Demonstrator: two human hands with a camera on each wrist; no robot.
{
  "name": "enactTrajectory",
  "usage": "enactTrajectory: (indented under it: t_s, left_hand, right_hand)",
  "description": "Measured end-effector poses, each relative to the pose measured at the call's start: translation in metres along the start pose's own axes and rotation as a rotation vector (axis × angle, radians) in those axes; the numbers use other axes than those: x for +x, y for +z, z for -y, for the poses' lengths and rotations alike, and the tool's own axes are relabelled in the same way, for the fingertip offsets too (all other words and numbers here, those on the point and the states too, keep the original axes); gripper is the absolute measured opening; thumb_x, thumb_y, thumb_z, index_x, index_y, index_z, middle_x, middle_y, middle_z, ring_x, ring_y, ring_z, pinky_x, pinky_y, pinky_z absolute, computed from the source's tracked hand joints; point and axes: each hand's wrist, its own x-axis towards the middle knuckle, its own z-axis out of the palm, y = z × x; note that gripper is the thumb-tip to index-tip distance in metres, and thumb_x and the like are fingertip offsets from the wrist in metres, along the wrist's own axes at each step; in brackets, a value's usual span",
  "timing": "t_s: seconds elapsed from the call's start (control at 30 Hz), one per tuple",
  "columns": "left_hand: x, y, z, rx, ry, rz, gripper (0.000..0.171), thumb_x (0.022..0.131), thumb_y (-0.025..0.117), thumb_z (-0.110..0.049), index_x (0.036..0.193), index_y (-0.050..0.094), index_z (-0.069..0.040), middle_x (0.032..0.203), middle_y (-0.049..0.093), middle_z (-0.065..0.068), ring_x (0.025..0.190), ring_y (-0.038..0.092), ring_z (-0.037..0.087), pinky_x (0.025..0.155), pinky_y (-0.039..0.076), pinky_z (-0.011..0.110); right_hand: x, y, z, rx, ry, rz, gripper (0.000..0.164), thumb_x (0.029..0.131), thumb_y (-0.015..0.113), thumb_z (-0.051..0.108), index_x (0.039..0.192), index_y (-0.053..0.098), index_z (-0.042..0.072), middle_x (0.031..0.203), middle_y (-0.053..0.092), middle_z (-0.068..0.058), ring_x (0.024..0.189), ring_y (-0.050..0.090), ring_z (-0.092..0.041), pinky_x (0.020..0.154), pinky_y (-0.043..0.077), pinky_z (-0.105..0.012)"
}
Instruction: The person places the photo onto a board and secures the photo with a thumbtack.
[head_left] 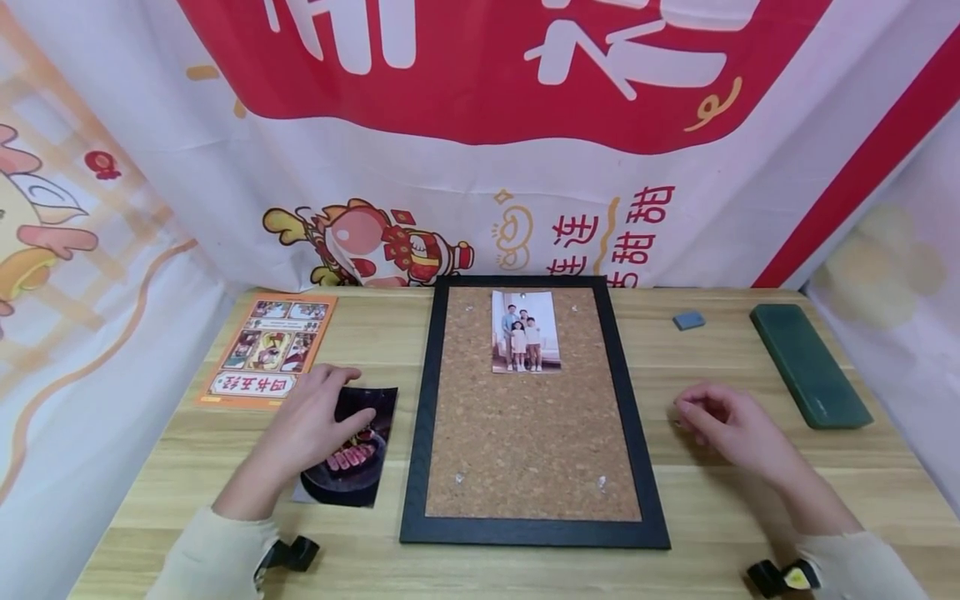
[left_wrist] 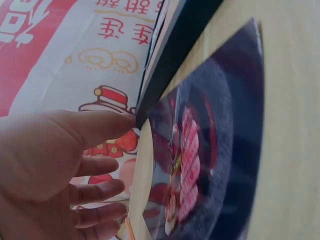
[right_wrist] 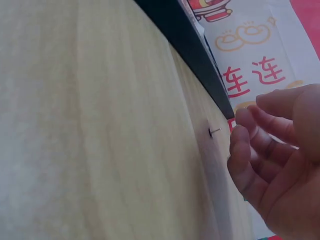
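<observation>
**A:** Nearest bit is beige cloth sleeves (head_left: 213,554) with chunky black wrist gear (head_left: 300,552), over a pale wood-grain table (head_left: 352,558).

**B:** Yeah, then the board: flat black frame (head_left: 536,532) round speckled cork (head_left: 532,433), clear-looking pins (head_left: 602,483) near the corners. Just left of that, a dark, shiny food photo (head_left: 345,483), rectangular, edge bowing a bit.

**A:** So where's that photo vs the grip?

**B:** Partly under the left hand (head_left: 311,425) in the head view. Fingers loose and spread, thumb out over the print, pinching nothing. Can't tell if skin actually touches paper.

**A:** And the right hand (head_left: 727,425)?

**B:** Right of the board, fingers curled, thumb close to the fingertips. Can't tell if it's pinching anything. A loose pin (right_wrist: 215,131) with a thin spike sits on the table just beside those fingertips, spike tilted up.

**A:** Further back?

**B:** Flat orange sheet (head_left: 270,354) on the left, family photo (head_left: 525,333) on the cork's far end, small blue block (head_left: 689,320) and a long, round-cornered green slab (head_left: 813,367) on the right. Last, creased white cloth (head_left: 450,167) with red print.
</observation>
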Motion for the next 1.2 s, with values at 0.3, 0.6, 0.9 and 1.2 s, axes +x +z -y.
enactTrajectory:
  t_s: [0.3, 0.6, 0.9, 1.2]
  left_hand:
    - [-0.006, 0.003, 0.009, 0.011, -0.070, 0.074, 0.092, 0.094, 0.081, -0.052, 0.158, 0.043, 0.002, 0.155, 0.040, 0.035, 0.136, 0.042, 0.057, 0.109, 0.041, 0.074]
    - [0.002, 0.010, 0.015, -0.001, -0.094, 0.114, 0.099, 0.089, 0.085, -0.056, 0.160, 0.041, -0.002, 0.155, 0.039, 0.033, 0.131, 0.042, 0.051, 0.104, 0.047, 0.071]
    - [0.005, 0.011, 0.020, -0.124, -0.149, 0.100, 0.096, 0.089, 0.090, -0.038, 0.162, 0.038, -0.005, 0.153, 0.029, 0.031, 0.126, 0.051, 0.049, 0.100, 0.053, 0.066]
    - [0.001, 0.008, 0.019, -0.170, -0.211, 0.060, 0.093, 0.092, 0.086, -0.022, 0.165, 0.032, -0.002, 0.161, 0.021, 0.037, 0.128, 0.054, 0.059, 0.104, 0.051, 0.072]
  right_hand:
    - [-0.007, 0.003, -0.015, -0.016, 0.107, 0.000, 0.033, 0.112, 0.061, 0.028, 0.130, 0.065, 0.000, 0.098, 0.070, -0.010, 0.076, 0.062, -0.019, 0.061, 0.058, -0.032]
    - [-0.002, 0.004, -0.017, -0.082, 0.143, 0.004, 0.039, 0.107, 0.070, 0.031, 0.130, 0.065, 0.001, 0.094, 0.067, -0.008, 0.076, 0.061, -0.019, 0.061, 0.057, -0.031]
    - [0.002, 0.011, -0.015, -0.172, 0.069, -0.066, 0.021, 0.105, 0.072, 0.022, 0.116, 0.073, 0.003, 0.086, 0.065, -0.004, 0.073, 0.056, -0.017, 0.060, 0.047, -0.028]
    - [0.005, 0.015, -0.015, -0.211, 0.052, -0.106, 0.017, 0.104, 0.073, 0.020, 0.110, 0.075, 0.004, 0.086, 0.066, -0.003, 0.079, 0.055, -0.018, 0.065, 0.042, -0.026]
